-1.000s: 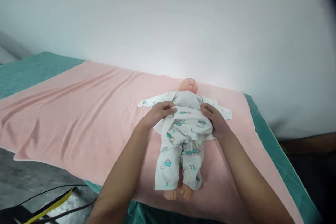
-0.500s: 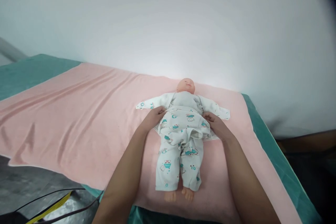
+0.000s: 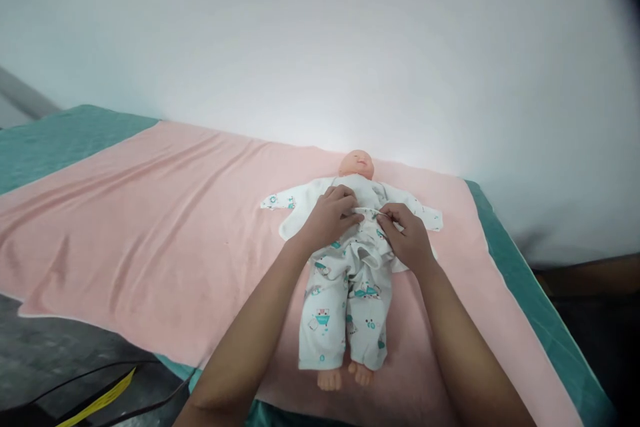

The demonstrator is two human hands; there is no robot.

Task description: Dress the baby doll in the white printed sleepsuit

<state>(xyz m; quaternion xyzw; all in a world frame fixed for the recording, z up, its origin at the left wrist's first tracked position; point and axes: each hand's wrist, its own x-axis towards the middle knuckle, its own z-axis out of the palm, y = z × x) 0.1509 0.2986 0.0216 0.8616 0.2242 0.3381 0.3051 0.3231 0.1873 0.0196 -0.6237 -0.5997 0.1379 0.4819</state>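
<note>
A baby doll [image 3: 357, 164] lies on its back with its head at the far side and its bare feet toward me. It wears a white long-sleeved top [image 3: 367, 190] and white trousers [image 3: 323, 317] printed with small teal pictures. My left hand [image 3: 333, 217] is closed on the trousers' waistband at the doll's belly, its fingers bent over the cloth. From the other side, my right hand [image 3: 407, 237] pinches the same waistband between thumb and fingers, lifting the edge slightly. The cloth is bunched at the crotch. Both hands hide parts of the waist.
A pink blanket [image 3: 165, 233] lies under the doll, over a teal-covered bed or table [image 3: 75, 137]. A pale wall [image 3: 300, 47] rises directly behind. Dark cables and a yellow strip [image 3: 100, 401] are low at the left, above a grey floor [image 3: 60, 340].
Both hands have moved from the sides of the doll's waist in to the front of the waistband, closer together. The waistband edge is now raised between them.
</note>
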